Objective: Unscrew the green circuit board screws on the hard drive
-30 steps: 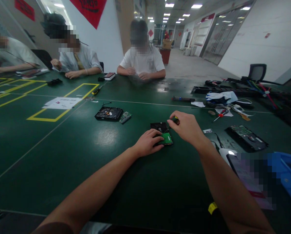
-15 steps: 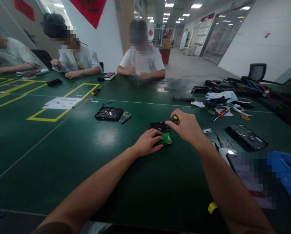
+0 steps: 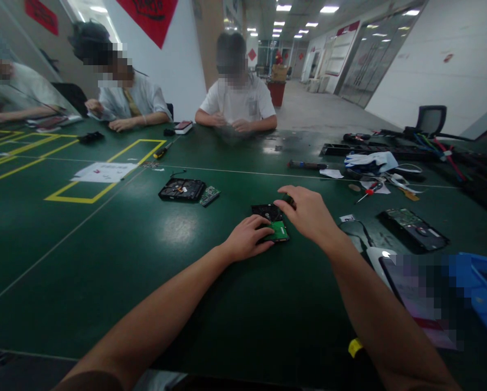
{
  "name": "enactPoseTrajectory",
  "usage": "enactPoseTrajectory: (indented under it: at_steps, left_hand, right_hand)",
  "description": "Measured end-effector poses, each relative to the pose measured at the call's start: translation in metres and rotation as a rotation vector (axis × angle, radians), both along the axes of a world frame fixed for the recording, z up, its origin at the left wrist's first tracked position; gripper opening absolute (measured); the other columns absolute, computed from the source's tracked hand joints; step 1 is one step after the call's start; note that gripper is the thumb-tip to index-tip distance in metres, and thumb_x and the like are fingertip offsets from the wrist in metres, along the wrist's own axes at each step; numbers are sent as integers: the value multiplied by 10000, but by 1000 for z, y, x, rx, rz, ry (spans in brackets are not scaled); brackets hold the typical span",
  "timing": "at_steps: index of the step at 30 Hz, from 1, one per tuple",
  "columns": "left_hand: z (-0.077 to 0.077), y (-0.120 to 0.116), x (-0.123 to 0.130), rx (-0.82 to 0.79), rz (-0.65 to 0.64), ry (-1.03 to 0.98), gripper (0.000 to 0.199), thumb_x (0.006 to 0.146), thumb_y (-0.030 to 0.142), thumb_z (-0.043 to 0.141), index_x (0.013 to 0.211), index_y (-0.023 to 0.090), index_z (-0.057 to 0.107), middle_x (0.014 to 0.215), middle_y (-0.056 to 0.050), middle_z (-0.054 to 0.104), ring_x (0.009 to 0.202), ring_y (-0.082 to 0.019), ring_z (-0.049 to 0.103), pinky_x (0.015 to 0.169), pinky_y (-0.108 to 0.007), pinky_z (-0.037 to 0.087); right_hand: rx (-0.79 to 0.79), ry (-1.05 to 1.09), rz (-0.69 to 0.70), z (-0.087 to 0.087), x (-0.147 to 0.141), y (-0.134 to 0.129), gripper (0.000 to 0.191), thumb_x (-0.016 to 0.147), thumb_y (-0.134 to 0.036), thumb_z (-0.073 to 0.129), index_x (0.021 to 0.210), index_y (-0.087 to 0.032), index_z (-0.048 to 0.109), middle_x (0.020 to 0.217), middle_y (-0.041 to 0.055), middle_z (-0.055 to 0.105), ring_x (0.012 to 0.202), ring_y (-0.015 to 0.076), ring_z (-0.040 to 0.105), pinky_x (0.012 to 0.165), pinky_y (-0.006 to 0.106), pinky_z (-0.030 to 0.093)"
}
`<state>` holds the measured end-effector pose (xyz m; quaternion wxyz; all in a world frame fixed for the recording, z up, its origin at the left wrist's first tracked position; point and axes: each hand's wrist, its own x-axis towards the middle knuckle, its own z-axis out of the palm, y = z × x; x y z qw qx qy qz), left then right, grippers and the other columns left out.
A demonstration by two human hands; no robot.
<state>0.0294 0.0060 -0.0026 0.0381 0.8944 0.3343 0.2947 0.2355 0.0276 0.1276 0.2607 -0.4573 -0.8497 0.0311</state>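
Note:
A hard drive with a black casing and a green circuit board lies on the table. My left hand steadies it from the left, fingers over its near part and thumb along the near edge. Above the drive's far right corner, my right hand is closed around a screwdriver. Only a bit of its dark handle shows between thumb and fingers; the tip is hidden. Left of the drive are an opened black hard drive and a loose circuit board.
On the right lie another hard drive, a red-handled screwdriver, white gloves and a blue bin. A dark-handled tool lies farther back. Several people sit across the green table.
My right hand has shifted slightly left and turned over the screwdriver, whose yellow end no longer shows. My left hand and the hard drive have stayed in place.

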Motion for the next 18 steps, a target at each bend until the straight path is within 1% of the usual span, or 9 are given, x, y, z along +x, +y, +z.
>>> enactPoseTrajectory:
  at_steps: [3,6,8,12,16,18]
  left_hand:
    - [0,0,0,-4,2,4,327,967,438,624,1192,216,706,1270,-126,629,1214,-293,580,1030,-486,516]
    - [0,0,-1,1,-2,8,334,975,445,611,1193,211,707,1273,-126,627,1212,-291,579,1029,-483,518]
    - [0,0,-1,1,-2,8,334,975,448,609,1194,215,707,1275,-125,627,1215,-290,579,1031,-482,518]
    - [0,0,-1,-6,2,8,334,974,451,613,1194,219,707,1274,-122,627,1211,-289,580,1030,-485,517]
    - [0,0,-1,0,-5,2,335,971,445,620,1198,214,707,1274,-124,628,1204,-289,583,1028,-487,515]
    - [0,0,-1,1,-7,2,334,971,441,620,1198,212,705,1274,-124,630,1204,-291,584,1026,-487,517]
  right_hand:
    - [-1,14,-11,0,0,-1,370,1007,-335,530,1325,-184,642,1184,144,697,1076,288,650,934,424,478]
    - [-2,21,12,0,0,-1,417,1006,-318,507,1383,-176,613,1198,147,680,1082,284,642,952,424,479]
    - [4,11,18,1,1,-1,392,1001,-307,508,1341,-165,642,1171,147,686,1055,280,644,948,420,482]
    - [17,-35,-26,5,0,-3,342,998,-325,530,1233,-146,703,1107,154,709,995,288,654,908,421,493]
    - [42,-69,-43,6,1,-4,367,1004,-329,540,1265,-121,696,1140,170,717,1025,295,668,909,413,495]
    - [61,-88,-53,6,1,-4,366,1004,-331,549,1261,-118,699,1125,168,724,1010,291,676,883,404,501]
